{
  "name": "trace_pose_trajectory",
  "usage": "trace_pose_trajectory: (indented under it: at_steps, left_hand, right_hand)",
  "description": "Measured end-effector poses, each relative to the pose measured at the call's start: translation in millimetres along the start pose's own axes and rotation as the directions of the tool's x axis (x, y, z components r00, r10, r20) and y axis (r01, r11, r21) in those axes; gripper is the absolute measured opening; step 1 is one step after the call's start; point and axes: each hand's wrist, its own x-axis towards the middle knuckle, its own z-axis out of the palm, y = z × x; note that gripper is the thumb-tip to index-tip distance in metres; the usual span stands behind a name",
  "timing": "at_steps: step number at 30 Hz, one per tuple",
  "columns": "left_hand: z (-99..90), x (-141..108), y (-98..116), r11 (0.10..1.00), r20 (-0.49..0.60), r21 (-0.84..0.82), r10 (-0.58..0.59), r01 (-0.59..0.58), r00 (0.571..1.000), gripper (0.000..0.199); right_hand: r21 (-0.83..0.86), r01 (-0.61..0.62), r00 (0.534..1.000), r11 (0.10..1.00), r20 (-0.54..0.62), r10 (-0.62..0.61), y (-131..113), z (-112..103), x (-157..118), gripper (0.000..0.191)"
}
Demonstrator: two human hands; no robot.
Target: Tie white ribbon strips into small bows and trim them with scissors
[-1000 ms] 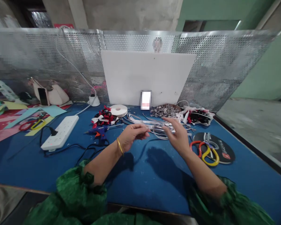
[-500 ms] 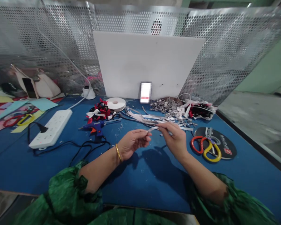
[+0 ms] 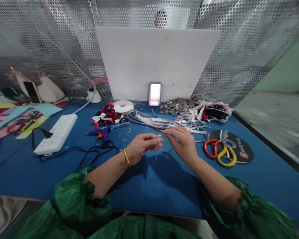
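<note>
Ribbon strip (image 3: 159,135): narrow, thin and pale, close to white; partly hidden by fingers, finer detail too small to read.
Strip's place: held in the air above the blue table (image 3: 139,196), between near edge and far edge, in the gap between both hands.
Strip's direction: short end poking up out of the pinch, slanted toward the right fingertips; faint, thin tail hanging below the left fingers toward the surface.
Strip's long axis: near upright along the tail, leaning at the top; middle stretch covered by fingers.
Left hand (image 3: 144,146): closed in a pinch of thumb and fingers on the ribbon strip; gold bangle (image 3: 126,156) at the wrist.
Right hand (image 3: 183,141): fingers drawn together, tips just beside the strip's upper end; cannot tell whether gripping it.
Toward the far edge: loose ribbons (image 3: 149,122), white roll (image 3: 128,108), heap of grey pieces (image 3: 176,107), phone (image 3: 154,94) propped before a white board (image 3: 156,59).
Toward the right edge: red-and-yellow-handled scissors (image 3: 222,153) lying over a dark disc (image 3: 248,147).
Left of the hands: blue glue gun (image 3: 105,132), white power strip (image 3: 56,136).
</note>
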Motion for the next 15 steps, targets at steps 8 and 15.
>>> trace_pose_trajectory:
  at_steps: [8, 15]
  left_hand:
    - [0.2, -1, 10, 0.974, -0.055, -0.201, 0.091, -0.101, 0.994, 0.044]
    - [-8.2, 6, 13, 0.978, -0.178, -0.108, 0.156, -0.177, 0.972, 0.053]
  right_hand:
    - [0.317, -0.215, 0.975, 0.924, 0.132, 0.181, -8, 14, -10, 0.02]
    - [0.505, -0.314, 0.947, 0.804, 0.221, 0.232, -24, 13, -13, 0.021]
